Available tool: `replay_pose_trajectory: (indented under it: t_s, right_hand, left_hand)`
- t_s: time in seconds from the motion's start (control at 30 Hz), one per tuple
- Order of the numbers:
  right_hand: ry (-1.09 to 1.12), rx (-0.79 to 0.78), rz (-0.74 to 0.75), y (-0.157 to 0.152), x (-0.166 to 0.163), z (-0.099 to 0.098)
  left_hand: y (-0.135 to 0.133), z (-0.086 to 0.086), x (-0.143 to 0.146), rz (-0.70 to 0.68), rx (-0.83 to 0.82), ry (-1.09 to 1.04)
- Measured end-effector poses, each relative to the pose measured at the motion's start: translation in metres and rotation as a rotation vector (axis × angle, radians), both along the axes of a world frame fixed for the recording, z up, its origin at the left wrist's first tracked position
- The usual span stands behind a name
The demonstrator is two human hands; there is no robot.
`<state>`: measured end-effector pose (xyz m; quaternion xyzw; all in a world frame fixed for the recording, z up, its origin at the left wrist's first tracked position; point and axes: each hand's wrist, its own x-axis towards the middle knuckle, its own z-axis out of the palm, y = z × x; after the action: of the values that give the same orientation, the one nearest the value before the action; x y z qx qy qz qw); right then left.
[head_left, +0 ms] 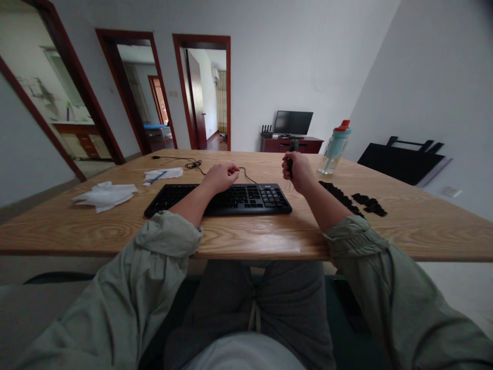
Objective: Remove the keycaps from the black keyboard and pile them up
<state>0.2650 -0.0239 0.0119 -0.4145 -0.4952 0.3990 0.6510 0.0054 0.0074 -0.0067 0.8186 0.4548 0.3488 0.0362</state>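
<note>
A black keyboard (254,198) lies on the wooden table in front of me, and its left part is partly covered by my forearm. My left hand (222,176) is over the keyboard's back edge, fingers curled together; whatever they may hold is hidden. Right of it, my right hand (298,172) is raised above the table, closed in a fist around the black handle of a keycap puller (290,167). Thin wire prongs point down below that fist. Small black keycaps (339,197) lie in a heap beside my right forearm, with a smaller group (370,204) farther right.
White tissues (105,195) lie at the left, with a blue-and-white brush-like stick (156,178) on another tissue (173,173). The keyboard cable (192,164) coils behind. A clear bottle with a red lid (335,146) stands at the back right. The table's front edge (262,252) is near my lap.
</note>
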Motion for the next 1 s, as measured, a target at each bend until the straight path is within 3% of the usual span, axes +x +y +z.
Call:
replay_pose_trajectory:
  t_s: [0.2,0.43,0.7,0.87,1.0]
  right_hand:
    - [0.072,-0.001,-0.035,0.002,0.023,-0.011]
    - [0.099,0.002,-0.02,0.005,0.022,-0.014]
    - [0.103,0.021,-0.186,0.008,0.02,-0.015]
    - [0.01,-0.003,-0.133,0.001,0.004,-0.014]
    - [-0.103,0.037,-0.027,-0.006,-0.013,-0.018]
  left_hand:
    - [0.001,-0.003,0.004,0.0,-0.025,0.012]
    - [-0.001,-0.005,0.005,-0.003,-0.055,0.029]
    - [-0.002,-0.006,0.007,-0.017,-0.064,0.014]
    - [-0.019,-0.006,0.034,-0.22,-0.074,-0.095]
    - [-0.038,-0.005,0.063,-0.323,0.055,-0.051]
